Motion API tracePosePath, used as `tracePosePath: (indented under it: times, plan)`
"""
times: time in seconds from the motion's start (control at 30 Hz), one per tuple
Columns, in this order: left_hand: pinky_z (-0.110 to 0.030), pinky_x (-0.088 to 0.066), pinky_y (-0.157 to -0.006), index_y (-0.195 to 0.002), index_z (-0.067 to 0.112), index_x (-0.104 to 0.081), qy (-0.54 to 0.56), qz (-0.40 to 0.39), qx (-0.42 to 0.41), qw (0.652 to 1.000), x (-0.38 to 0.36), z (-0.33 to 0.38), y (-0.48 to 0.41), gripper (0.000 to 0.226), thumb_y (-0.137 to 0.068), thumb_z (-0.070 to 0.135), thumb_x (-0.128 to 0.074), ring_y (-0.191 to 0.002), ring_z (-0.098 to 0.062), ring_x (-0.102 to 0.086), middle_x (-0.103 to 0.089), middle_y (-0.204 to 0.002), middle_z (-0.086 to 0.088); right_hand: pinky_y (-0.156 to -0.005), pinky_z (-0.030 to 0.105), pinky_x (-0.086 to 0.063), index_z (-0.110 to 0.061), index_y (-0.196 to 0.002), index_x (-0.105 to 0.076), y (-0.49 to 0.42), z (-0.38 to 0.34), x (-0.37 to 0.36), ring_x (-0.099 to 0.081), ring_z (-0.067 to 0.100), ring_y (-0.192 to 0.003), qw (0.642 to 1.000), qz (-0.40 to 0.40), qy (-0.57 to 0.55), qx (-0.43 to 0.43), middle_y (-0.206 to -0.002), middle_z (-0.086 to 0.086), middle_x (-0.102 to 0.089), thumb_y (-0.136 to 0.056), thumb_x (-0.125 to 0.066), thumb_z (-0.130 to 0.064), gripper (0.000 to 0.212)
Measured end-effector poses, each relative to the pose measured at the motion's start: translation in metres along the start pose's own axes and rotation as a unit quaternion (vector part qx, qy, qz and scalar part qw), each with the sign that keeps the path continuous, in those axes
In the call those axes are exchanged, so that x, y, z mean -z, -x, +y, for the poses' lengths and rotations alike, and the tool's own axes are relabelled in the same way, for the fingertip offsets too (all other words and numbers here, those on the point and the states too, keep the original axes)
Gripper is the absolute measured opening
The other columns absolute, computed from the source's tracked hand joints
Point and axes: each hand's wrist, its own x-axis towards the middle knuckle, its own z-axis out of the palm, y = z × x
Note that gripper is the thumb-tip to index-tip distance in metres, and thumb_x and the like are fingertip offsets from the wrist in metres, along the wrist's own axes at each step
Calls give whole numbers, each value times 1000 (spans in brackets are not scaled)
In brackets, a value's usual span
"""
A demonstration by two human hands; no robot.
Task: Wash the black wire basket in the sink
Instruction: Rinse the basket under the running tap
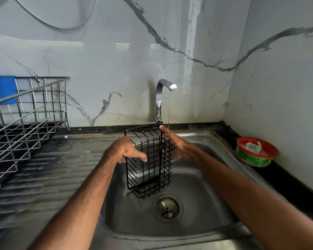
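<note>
As fingers (139, 157) of left hand (124, 150) and right hand (176, 144) clamp it, black wire basket (149, 165) stands between.

Free room in the sink basin (206, 195) near and right of the black wire basket (150, 165); faucet (159, 100) just behind it, dish rack (25, 123) left, red-rimmed tub (255, 154) at right.
</note>
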Motion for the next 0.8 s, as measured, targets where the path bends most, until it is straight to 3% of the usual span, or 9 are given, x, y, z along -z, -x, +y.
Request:
tracePosePath:
  times: [0.17,0.3,0.37,0.43,0.5,0.6,0.67,0.73,0.8]
  plan:
    - [-45,-58,-99,-155,0,-28,-3,-25,-3,1000,7,-8,-1,115,-69,33,-96,-110,-32,-69,-57,-143,-24,-98,65,-47,-23,-152,-37,3,-1,9,-50,42,-126,998,-50,3,-35,-155,24,-36,-79,-57,-80,95]
    - [-45,-58,-100,-160,1,-19,20,-64,5,998,14,-14,2,125,-68,34,-97,-115,-33,-67,-49,-152,-24,-100,59,-49,-26,-121,-59,10,-9,12,-53,37,-121,996,-68,28,-40,-133,20,-53,-75,-65,-74,67]
    - [-46,-60,-96,-157,2,-28,44,-91,-2,995,20,-14,7,138,-49,45,-102,-113,-31,-68,-48,-154,-22,-94,54,-52,-25,-128,-60,12,-17,12,-55,36,-117,998,-38,31,-48,-131,19,-55,-59,-73,-77,87]
    - [-50,-61,-91,-154,2,-34,103,-113,-19,988,26,-14,13,162,-18,55,-104,-111,-34,-68,-51,-150,-25,-93,51,-51,-24,-123,-63,18,-29,11,-56,35,-115,998,-4,35,-47,-133,18,-55,-51,-77,-75,90]
    - [-58,-61,-87,-158,8,-23,197,-131,-36,971,33,-15,16,172,-15,54,-105,-112,-44,-66,-47,-147,-33,-100,52,-48,-20,-127,-60,25,-41,13,-54,35,-121,998,31,48,-33,-139,16,-52,-56,-79,-72,90]
    - [-71,-51,-95,-165,19,-17,259,-144,-46,954,39,-6,25,166,-29,66,-100,-128,-55,-52,-15,-168,-24,-101,53,-48,-16,-136,-54,34,-55,17,-51,34,-126,991,72,106,26,-145,13,-50,-64,-77,-69,92]
    - [-74,-44,-101,-165,29,-20,256,-133,-35,957,37,3,29,153,-39,84,-85,-140,-57,-38,-3,-173,-14,-88,43,-52,-12,-133,-56,37,-61,16,-55,32,-119,981,95,156,61,-142,13,-54,-56,-76,-78,103]
    - [-76,-41,-104,-165,41,-14,272,-128,-29,953,28,15,32,124,-61,89,-62,-146,-59,-27,8,-173,-10,-78,35,-51,-8,-131,-58,40,-65,12,-57,31,-116,970,118,193,84,-140,12,-57,-50,-74,-83,112]
    - [-75,-43,-102,-162,50,-9,311,-131,-27,941,16,24,33,96,-81,83,-46,-148,-60,-19,15,-173,-7,-81,35,-53,-5,-123,-61,41,-68,11,-61,30,-114,962,126,221,97,-133,12,-62,-39,-70,-90,119]
